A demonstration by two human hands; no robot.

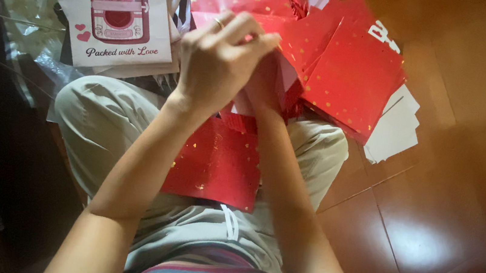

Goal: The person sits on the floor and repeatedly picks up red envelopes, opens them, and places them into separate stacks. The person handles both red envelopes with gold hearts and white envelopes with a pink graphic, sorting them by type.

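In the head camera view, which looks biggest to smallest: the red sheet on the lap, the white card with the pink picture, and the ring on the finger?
1. White card, though only narrowly.
2. Red sheet on the lap; it sits nearer the camera and arms cover part of it, so these two are unsure.
3. Ring on the left hand, clearly smallest.

A white card (124, 16) printed with a pink drawing and hearts lies at the upper left. Beside it sits crinkled clear plastic wrap (23, 8). Polished brown wooden floor (440, 226) fills the right side.
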